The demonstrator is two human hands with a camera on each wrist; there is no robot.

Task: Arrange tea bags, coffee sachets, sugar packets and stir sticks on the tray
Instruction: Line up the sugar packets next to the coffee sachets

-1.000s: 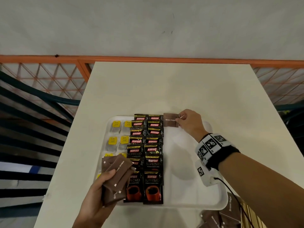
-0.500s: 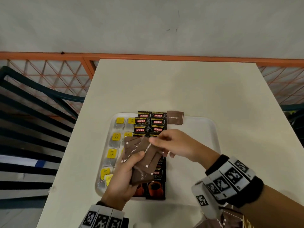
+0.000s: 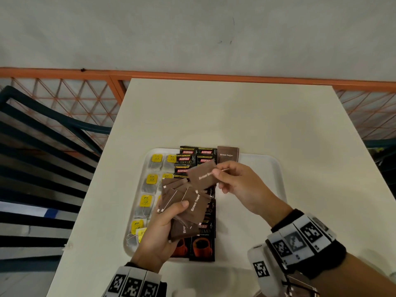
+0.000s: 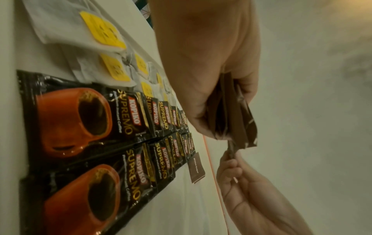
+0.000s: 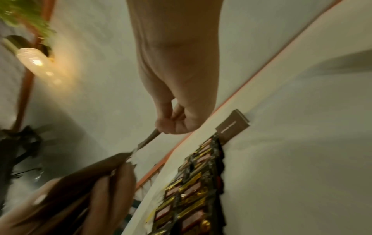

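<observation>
A white tray (image 3: 272,202) lies on the table. Tea bags (image 3: 151,180) with yellow tags fill its left side, and two columns of black coffee sachets (image 3: 201,245) run down its middle. One brown sugar packet (image 3: 227,154) lies at the tray's far edge, beside the coffee. My left hand (image 3: 158,232) grips a fanned stack of brown sugar packets (image 3: 188,207) above the tray's near left. My right hand (image 3: 237,183) pinches a single brown sugar packet (image 3: 203,175) by its corner, just above the stack. No stir sticks are in view.
The tray's right half (image 3: 252,221) holds nothing. More brown packets (image 3: 300,290) lie at the table's near right corner under my right wrist. A dark slatted chair (image 3: 42,168) stands left of the table, and an orange lattice railing (image 3: 64,97) runs behind it.
My right hand left one packet at the tray's far edge, came back to the stack in my left hand and has drawn one packet out of it, lifting it up and to the right.
</observation>
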